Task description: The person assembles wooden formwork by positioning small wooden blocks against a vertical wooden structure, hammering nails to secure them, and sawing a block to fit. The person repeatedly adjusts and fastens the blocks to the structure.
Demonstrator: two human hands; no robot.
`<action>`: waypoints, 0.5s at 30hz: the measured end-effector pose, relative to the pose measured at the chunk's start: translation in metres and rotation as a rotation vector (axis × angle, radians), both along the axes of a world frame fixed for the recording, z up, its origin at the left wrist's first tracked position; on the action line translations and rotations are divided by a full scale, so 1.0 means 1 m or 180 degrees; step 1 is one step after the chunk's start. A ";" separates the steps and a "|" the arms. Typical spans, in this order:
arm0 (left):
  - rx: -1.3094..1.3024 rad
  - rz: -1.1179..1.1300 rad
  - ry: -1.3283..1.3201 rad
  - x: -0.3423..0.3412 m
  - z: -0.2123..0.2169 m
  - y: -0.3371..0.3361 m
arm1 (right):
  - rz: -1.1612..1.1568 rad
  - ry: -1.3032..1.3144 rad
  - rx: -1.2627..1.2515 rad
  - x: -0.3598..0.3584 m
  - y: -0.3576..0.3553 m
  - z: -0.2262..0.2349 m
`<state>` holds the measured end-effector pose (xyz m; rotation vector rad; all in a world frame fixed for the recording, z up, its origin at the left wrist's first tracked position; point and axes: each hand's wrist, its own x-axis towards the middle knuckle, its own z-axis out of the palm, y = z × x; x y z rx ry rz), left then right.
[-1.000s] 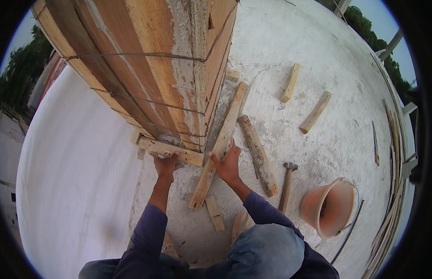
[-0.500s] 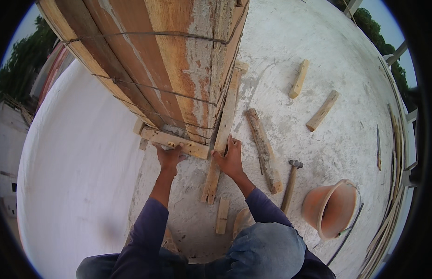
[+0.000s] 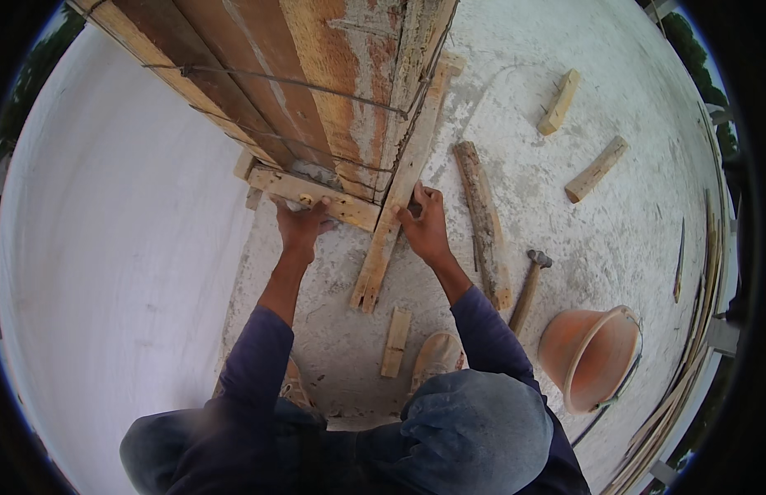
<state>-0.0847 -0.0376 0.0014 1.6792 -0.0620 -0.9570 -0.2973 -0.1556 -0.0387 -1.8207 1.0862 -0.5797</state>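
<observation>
A tall column form of wooden planks (image 3: 296, 91), bound with wire (image 3: 292, 80), rises in front of me. Across its foot lies a short wooden board (image 3: 350, 209) with nail holes. My left hand (image 3: 300, 224) grips that board's near edge, thumb on top; some of its fingers are hidden. Along the form's right side runs a long wooden board (image 3: 375, 268), its near end sticking out toward me. My right hand (image 3: 424, 221) holds its right edge between thumb and curled fingers. The short board's right end meets the long board's side.
A hammer (image 3: 529, 293) and a rough timber piece (image 3: 482, 223) lie to the right, near an orange bucket (image 3: 556, 355). Small wood blocks (image 3: 559, 103) are scattered beyond. Another block (image 3: 395, 342) lies between my feet. A white wall (image 3: 135, 223) stands left.
The long board has shifted left, closing the gap to the form and the short board's end. Both hands keep their hold. My view has tilted down a little.
</observation>
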 end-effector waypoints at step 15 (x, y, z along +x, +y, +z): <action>-0.0106 0.0021 -0.0014 0.001 -0.005 0.001 | 0.0006 0.0222 -0.0030 0.002 0.002 0.004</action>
